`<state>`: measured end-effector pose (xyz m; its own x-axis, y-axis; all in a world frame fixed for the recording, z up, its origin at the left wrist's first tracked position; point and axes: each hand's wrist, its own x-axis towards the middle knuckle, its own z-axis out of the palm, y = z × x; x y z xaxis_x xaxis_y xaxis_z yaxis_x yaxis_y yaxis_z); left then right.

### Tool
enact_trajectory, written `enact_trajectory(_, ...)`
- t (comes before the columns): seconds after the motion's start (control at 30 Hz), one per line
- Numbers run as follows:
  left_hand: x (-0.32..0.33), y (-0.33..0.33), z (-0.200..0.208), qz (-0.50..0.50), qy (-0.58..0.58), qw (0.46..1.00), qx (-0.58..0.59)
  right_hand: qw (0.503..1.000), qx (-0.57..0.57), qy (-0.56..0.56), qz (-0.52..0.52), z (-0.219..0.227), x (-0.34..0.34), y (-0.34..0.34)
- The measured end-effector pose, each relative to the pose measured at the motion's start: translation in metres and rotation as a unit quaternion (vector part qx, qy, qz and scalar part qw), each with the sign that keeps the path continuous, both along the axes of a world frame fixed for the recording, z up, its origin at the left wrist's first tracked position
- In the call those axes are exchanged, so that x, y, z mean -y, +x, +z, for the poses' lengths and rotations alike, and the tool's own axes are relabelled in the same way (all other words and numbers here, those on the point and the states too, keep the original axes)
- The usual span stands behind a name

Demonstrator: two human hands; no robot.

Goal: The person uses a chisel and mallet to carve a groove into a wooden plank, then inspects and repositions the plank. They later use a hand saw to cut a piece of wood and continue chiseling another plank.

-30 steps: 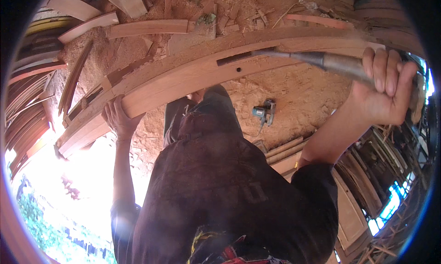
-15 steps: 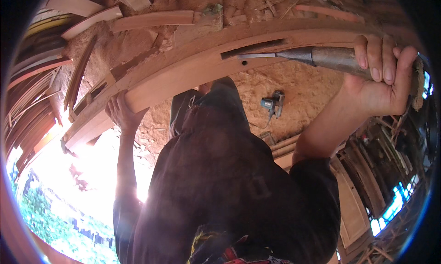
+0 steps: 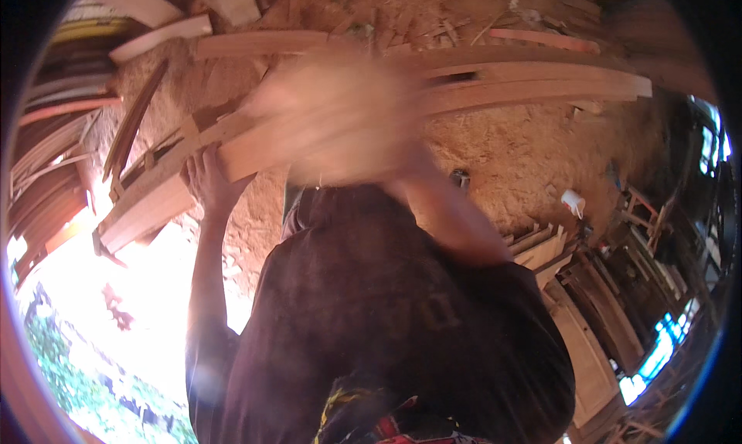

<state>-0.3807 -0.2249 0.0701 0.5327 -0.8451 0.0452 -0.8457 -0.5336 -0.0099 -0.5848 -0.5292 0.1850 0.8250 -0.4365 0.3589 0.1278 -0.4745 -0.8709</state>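
Observation:
A long wooden beam (image 3: 541,85), curved by the lens, lies across in front of me with a dark slot (image 3: 456,78) cut in its upper part. My left hand (image 3: 205,183) grips the beam's lower edge at the left, fingers over the face and thumb beneath. My right hand (image 3: 340,115) is a pale smear of motion in front of the beam's middle, with the forearm crossing my dark shirt. Its fingers cannot be made out. No chisel shows clearly; the blur may hide it.
Offcuts and boards (image 3: 259,44) lie on the sawdust-covered ground beyond the beam. Long strips of wood (image 3: 50,173) are stacked at the left. A white bucket (image 3: 573,203) stands to the right, above leaning planks (image 3: 580,343). Bright light glares at lower left.
My right hand, which held a chisel at the right by the beam's slot, has swept left to the beam's middle. The beam's right end now shows. My left hand keeps its grip.

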Motion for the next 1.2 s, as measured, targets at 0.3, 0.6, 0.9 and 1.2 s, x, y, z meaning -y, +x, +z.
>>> enact_trajectory(0.3,0.002,-0.006,-0.002,-0.012,-0.08,0.996,-0.024,0.996,0.016,-0.083,-0.025,0.02,0.016,-0.012)
enact_trajectory(0.6,0.005,0.001,0.0,-0.084,-0.157,0.984,-0.029,0.965,-0.114,-0.191,0.135,0.045,-0.036,0.037)
enact_trajectory(0.9,0.007,-0.007,0.002,0.008,-0.058,0.998,-0.032,0.965,-0.119,-0.204,0.111,0.003,-0.041,0.042)
enact_trajectory(1.2,0.02,-0.013,0.014,0.023,-0.08,0.994,-0.066,0.84,-0.121,-0.503,-0.163,0.057,0.04,-0.012)
